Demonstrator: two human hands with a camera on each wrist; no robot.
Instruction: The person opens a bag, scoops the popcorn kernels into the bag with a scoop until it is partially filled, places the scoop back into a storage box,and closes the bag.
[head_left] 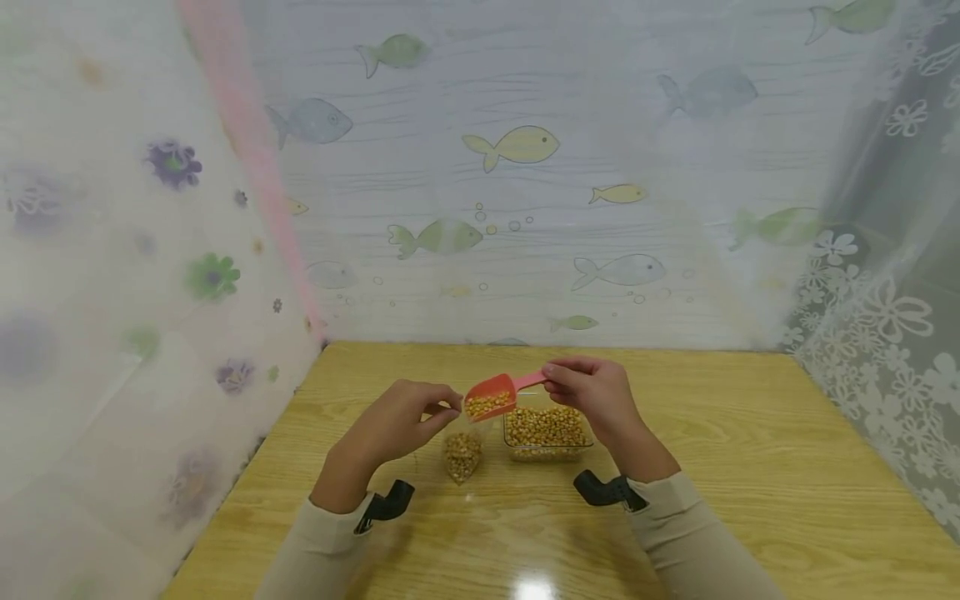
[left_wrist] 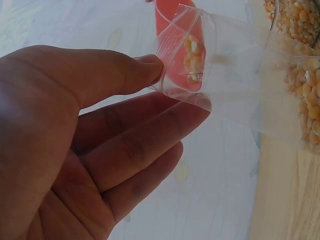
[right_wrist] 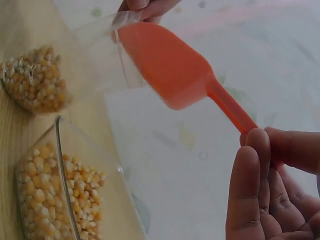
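Observation:
My left hand (head_left: 401, 421) pinches the top edge of a clear plastic bag (left_wrist: 235, 75) between thumb and fingers. Corn kernels (head_left: 462, 454) fill the bag's lower part, which hangs down close over the table. By its handle, my right hand (head_left: 600, 400) holds a red scoop (right_wrist: 170, 65) between thumb and fingertips. The scoop carries a small heap of kernels (head_left: 487, 405) and its front lip is at the bag's mouth, beside the left fingertips. Just below the right hand stands a clear rectangular container (head_left: 547, 454) with many corn kernels (right_wrist: 85, 190) in it.
The wood-grain table (head_left: 750, 467) reaches back to a sheet (head_left: 525, 208) printed with fish. A flowered sheet (head_left: 150, 292) hangs along the left side, and another with white flowers (head_left: 892, 333) along the right. Both wrists wear black mounts (head_left: 600, 488).

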